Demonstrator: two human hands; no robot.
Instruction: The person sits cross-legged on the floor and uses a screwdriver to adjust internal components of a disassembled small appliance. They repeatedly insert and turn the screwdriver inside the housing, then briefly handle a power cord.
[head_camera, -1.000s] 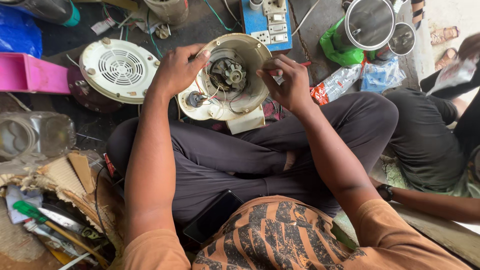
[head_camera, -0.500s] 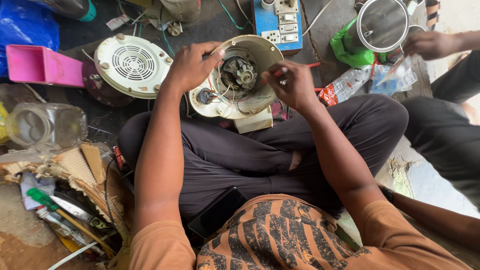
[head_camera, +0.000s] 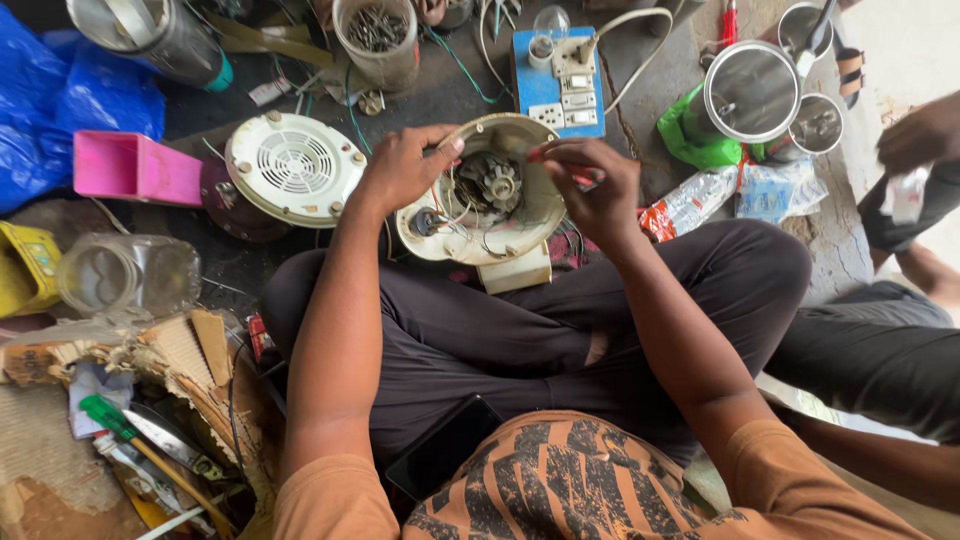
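Cream-coloured round plastic appliance base (head_camera: 487, 205), turned open side up, rests on the seated person's dark trousers (head_camera: 520, 330), just near of the blue switch-and-socket board (head_camera: 560, 85). Inside it show a grey finned motor part (head_camera: 497, 183) and thin coloured wires (head_camera: 455, 215). The left hand (head_camera: 400, 165) grips the base's far-left rim, fingers curled over the edge and thumb stretched along the rim toward the right. The right hand (head_camera: 597, 185) hovers over the right rim with its fingers bunched together, pinching a thin red-handled tool (head_camera: 548, 155) whose tip points into the housing. Left of the base lies a white round vented cover (head_camera: 293, 168), and further left a pink plastic box (head_camera: 135, 168). To the far right stand shiny steel jars (head_camera: 750, 90), with a crumpled plastic bottle (head_camera: 690, 203) near them. Another person's hand (head_camera: 915, 135) shows at the right edge.
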